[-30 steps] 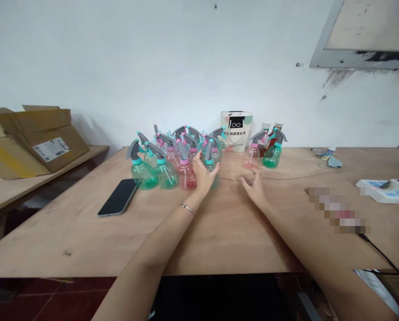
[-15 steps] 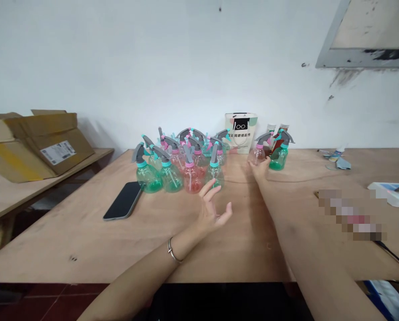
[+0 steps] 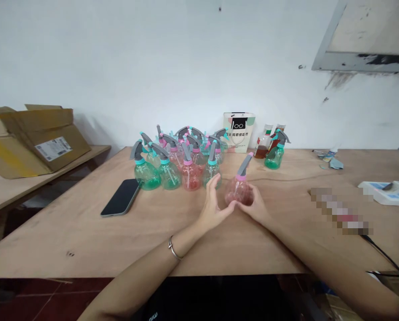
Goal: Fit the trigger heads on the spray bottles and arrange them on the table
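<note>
1. The right hand has hold of a pink spray bottle from its right side, fingers curled around the rounded body, thumb low at the front.
2. The left hand is spread wide beside it, fingers raised, thumb stretched toward the bottle's lower front. I can't tell whether that thumb touches; I see no grip from this hand.
3. So the pink bottle sits between both hands, its gray head leaning up to the right. Whether its base rests on the wooden table, I can't make out.
4. Left of it crowds a packed group of green and pink spray bottles, all with gray trigger heads.
5. Farther back, a lone green spray bottle stands near a bottle of brown liquid and a paper bag.
6. A dark-screened phone lies just beside the group's left end.
</note>
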Available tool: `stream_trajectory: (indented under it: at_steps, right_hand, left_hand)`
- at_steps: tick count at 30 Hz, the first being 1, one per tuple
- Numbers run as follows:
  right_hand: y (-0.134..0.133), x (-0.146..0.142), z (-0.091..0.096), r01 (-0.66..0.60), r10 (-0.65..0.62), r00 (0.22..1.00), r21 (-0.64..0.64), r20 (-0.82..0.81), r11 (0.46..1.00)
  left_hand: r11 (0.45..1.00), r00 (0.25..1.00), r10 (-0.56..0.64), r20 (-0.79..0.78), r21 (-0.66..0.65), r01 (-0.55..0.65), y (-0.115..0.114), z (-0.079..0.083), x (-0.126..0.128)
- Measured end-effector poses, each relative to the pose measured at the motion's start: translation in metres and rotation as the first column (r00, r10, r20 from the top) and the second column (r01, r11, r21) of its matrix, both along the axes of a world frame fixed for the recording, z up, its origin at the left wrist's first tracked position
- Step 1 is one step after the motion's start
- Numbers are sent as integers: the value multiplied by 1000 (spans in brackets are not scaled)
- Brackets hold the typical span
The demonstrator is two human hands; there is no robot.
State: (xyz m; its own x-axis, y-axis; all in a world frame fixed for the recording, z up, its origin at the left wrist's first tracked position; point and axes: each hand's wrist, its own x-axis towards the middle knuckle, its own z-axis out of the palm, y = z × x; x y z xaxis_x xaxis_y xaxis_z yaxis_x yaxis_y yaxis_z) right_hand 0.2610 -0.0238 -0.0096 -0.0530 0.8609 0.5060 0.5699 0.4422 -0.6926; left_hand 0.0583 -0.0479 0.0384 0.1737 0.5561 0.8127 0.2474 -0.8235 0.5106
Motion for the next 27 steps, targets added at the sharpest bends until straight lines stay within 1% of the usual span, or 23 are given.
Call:
stream_trajectory:
  at_steps: [1,3,4,6,7,9,11,13,14,15,16,17,18,19,20,21,22,23,24,25,27]
  right_hand:
    - [-17,-5,1,-35,35,999,2,-31,999]
    - [-42,-15,6,-107,106,994,-13,-23,994]
    - [-50,-20,9,-137,137,991,-18,-9,990]
    - [-57,-28,14,-179,179,984,-24,7,984]
    - [-58,-32,15,-192,192,981,-27,9,981]
    - [-57,-35,15,-228,228,974,-42,6,973]
    - [-49,-32,12,-317,320,947,-73,22,945]
    - [-30,-21,10,-387,390,920,-79,34,919]
    - [-16,-11,10,-366,368,930,-53,26,929]
    - [2,2,12,-252,253,967,11,-26,968]
    - [23,16,16,-31,43,991,86,-130,996]
    - [46,33,21,192,-161,963,129,-217,973]
    - [70,51,27,374,-331,906,133,-262,918]
    - [93,69,33,538,-488,822,120,-292,834]
    - [114,86,39,668,-618,722,82,-311,740]
    - [133,103,45,731,-689,661,46,-296,681]
    - [149,118,49,761,-730,626,10,-275,649]
    - [162,132,51,774,-751,608,-18,-257,633]
    - [172,143,52,778,-762,596,-52,-253,626]
    - [179,152,52,764,-758,602,-92,-252,638]
    - [188,163,47,717,-726,638,-146,-256,682]
  left_hand:
    - [995,998,-52,26,-86,54,1,1,1]
    - [952,980,-182,80,-236,197,4,3,2]
    - [919,965,-243,104,-293,263,5,5,2]
    - [858,938,-318,139,-379,347,6,10,1]
    - [836,929,-337,150,-407,369,7,13,-1]
    - [810,918,-363,158,-433,395,8,18,-5]
    - [801,910,-390,138,-436,410,10,24,-11]
    - [793,901,-423,97,-441,419,12,28,-17]
    - [786,897,-436,79,-451,422,13,30,-20]
    - [780,893,-445,71,-460,425,14,32,-22]
    - [773,889,-452,70,-468,430,14,33,-24]
    - [765,887,-456,75,-477,433,14,33,-26]
    - [756,886,-457,80,-489,434,14,34,-27]
    - [746,886,-456,85,-506,433,14,34,-29]
    - [734,886,-454,92,-526,431,14,34,-30]
    - [719,887,-451,100,-548,427,14,34,-32]
    - [706,889,-446,106,-569,422,14,33,-33]
    - [696,891,-441,111,-584,417,14,33,-35]
    - [691,891,-438,116,-591,416,15,32,-37]
    - [687,890,-439,121,-594,419,15,31,-39]
    - [677,885,-449,123,-599,427,16,31,-43]
